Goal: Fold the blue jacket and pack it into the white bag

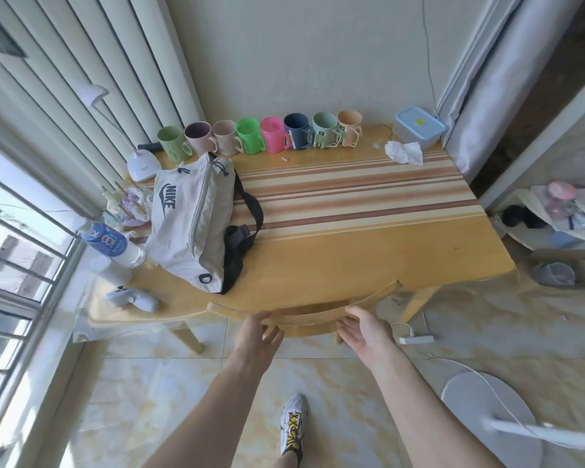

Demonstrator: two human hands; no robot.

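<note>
The white bag [186,224] with a dark logo and black strap lies zipped on the left part of the wooden table [368,251]. No blue jacket is in view. My left hand [257,332] and my right hand [363,329] are at the table's near edge. Each is wrapped loosely around the curved top rail of a wooden chair [308,319], thumb above and fingers below. Both hands are well short of the bag.
A row of coloured mugs [260,135] lines the far edge by the wall. A lidded box [419,128] and crumpled tissue [404,152] sit far right. A desk lamp [142,165], water bottle [114,244] and small clutter crowd the left side. A fan base [487,413] stands on the floor at right.
</note>
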